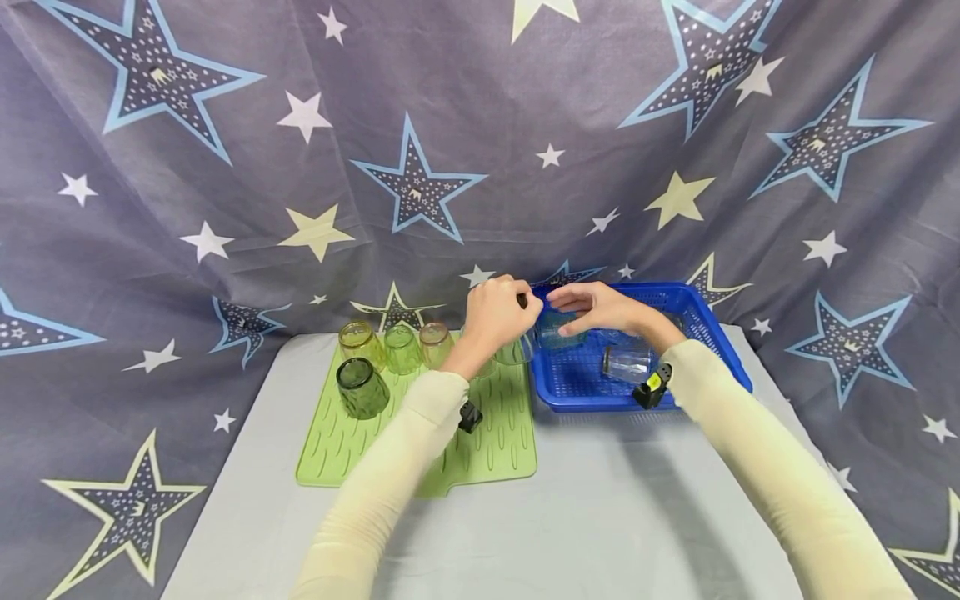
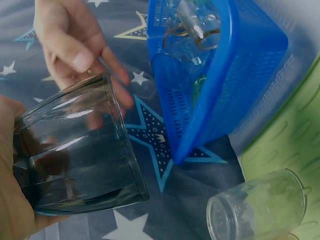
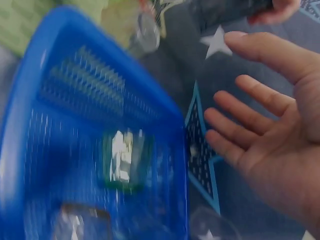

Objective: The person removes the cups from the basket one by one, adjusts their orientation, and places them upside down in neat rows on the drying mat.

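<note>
My left hand (image 1: 495, 315) (image 2: 12, 195) grips a dark tinted glass (image 2: 82, 145) (image 3: 227, 12), raised over the gap between the green mat (image 1: 480, 454) and the blue basket (image 1: 592, 404). Facing it, my right hand (image 1: 603, 308) (image 2: 72, 50) (image 3: 275, 130) holds nothing, its fingers apart above the basket's left part. In the head view, the mat carries a yellow glass (image 1: 362, 346), a green glass (image 1: 403, 348), a pink glass (image 1: 436, 344), a dark green glass (image 1: 362, 389) and a clear glass (image 1: 514, 350) partly behind my left hand.
Inside the basket, a clear glass (image 1: 627, 363) lies on its side and a bluish glass (image 1: 558, 331) is below my right hand. The white table (image 1: 555, 517) extends in front of mat and basket. A star-patterned cloth (image 1: 420, 75) hangs behind.
</note>
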`<action>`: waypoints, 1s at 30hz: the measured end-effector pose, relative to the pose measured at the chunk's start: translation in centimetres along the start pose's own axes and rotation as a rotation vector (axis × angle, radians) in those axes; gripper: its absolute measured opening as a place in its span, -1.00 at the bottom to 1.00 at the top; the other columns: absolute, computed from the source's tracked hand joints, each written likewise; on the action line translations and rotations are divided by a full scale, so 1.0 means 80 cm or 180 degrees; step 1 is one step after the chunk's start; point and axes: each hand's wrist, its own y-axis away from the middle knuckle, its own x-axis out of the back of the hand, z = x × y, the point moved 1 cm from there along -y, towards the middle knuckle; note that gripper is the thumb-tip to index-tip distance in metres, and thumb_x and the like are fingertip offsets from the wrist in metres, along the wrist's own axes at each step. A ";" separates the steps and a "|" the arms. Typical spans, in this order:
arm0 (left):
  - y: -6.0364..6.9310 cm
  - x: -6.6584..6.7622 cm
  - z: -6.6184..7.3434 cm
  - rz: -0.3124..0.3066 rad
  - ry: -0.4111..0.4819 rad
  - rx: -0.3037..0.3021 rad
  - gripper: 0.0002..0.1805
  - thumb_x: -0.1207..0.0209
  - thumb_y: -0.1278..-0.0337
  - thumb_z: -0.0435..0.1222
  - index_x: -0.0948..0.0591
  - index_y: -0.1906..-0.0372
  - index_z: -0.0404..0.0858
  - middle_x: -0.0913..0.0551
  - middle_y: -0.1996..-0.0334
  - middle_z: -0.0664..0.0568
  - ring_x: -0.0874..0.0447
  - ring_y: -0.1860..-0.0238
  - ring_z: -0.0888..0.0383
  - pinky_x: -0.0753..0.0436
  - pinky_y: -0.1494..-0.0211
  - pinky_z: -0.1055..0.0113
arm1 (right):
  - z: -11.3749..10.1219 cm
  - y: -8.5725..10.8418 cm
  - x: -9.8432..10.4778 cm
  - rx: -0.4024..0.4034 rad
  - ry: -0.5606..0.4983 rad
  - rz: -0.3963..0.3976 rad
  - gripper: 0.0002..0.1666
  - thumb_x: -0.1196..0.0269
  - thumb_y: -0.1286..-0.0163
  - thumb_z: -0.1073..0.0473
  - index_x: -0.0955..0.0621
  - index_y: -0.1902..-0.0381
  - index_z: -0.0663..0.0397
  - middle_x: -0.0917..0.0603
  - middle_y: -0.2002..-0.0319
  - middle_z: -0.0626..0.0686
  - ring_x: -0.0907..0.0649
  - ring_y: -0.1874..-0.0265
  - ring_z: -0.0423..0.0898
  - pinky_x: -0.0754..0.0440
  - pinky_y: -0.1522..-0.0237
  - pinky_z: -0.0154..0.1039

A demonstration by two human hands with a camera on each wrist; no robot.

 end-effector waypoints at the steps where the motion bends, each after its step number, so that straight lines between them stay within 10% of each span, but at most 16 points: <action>1: 0.001 0.001 -0.002 -0.0003 0.0005 0.0006 -0.76 -0.11 -0.17 -0.20 -0.77 0.43 -0.10 -0.65 0.56 0.05 -0.50 0.65 0.13 -0.55 0.52 0.23 | 0.002 0.001 0.004 -0.0067 0.0171 0.0024 -0.19 -0.42 -0.30 0.24 -0.38 -0.46 0.21 -0.43 -0.43 0.31 -0.40 -0.45 0.28 -0.41 -0.43 0.20; 14: 0.019 0.008 -0.043 0.0018 -0.0001 0.0079 -0.74 -0.07 -0.15 -0.22 -0.71 0.54 -0.09 -0.62 0.61 0.07 -0.41 0.68 0.13 -0.40 0.58 0.26 | 0.028 0.004 0.026 -0.0824 0.2005 -0.0087 -0.21 -0.49 -0.15 0.25 -0.49 -0.32 0.37 -0.53 -0.28 0.44 -0.51 -0.30 0.36 -0.54 -0.28 0.20; 30: 0.053 0.021 -0.091 0.0073 0.0033 0.0088 -0.75 -0.08 -0.14 -0.27 -0.69 0.56 -0.13 -0.54 0.65 0.06 -0.32 0.71 0.15 -0.23 0.60 0.33 | 0.051 0.007 0.029 -0.0998 0.2194 0.0063 -0.36 -0.54 -0.09 0.25 -0.65 -0.17 0.24 -0.62 -0.21 0.34 -0.61 -0.19 0.28 -0.64 -0.13 0.16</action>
